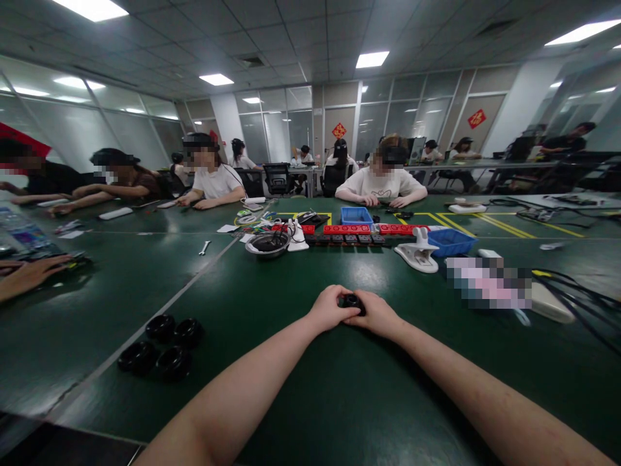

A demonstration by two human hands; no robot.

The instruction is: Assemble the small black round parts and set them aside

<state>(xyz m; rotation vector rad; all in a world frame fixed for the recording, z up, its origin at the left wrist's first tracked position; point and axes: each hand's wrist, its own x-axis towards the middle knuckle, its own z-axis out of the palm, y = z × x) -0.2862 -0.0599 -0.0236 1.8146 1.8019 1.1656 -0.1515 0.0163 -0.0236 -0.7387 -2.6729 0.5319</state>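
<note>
No text is legible; the red wall signs (477, 118) are too small.

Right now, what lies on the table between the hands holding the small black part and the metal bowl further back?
Head view: only bare green table between the hands and the metal bowl.

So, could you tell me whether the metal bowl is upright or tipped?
Upright: the metal bowl sits on the table, rim upward.
</note>
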